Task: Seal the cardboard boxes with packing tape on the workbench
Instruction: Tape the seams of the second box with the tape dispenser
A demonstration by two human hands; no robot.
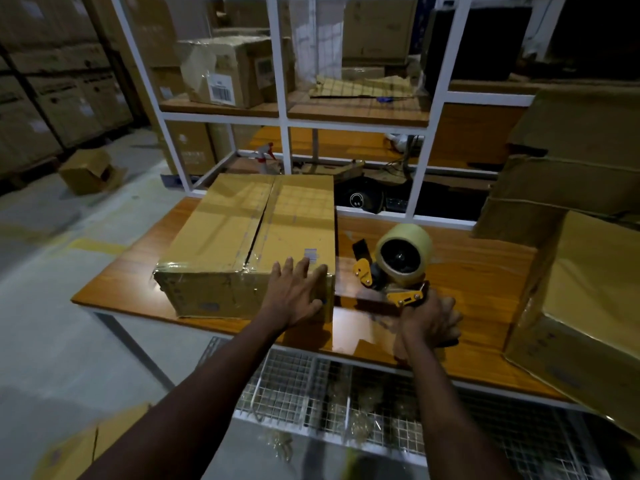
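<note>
The cardboard box (247, 244) sits at the counter's (478, 268) left end. The left grip (298, 292) lies flat and spread on its near right corner; the right grip (429, 320) clasps the tape dispenser (398, 265) beside it.

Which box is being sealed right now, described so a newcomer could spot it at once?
Start at the orange wooden workbench in front of the white shelving frame. The cardboard box lies on its left part, the left hand pressing its near right corner. Unlike the stacked boxes at the right edge, it lies alone and shows a dark open seam along its top.
</note>
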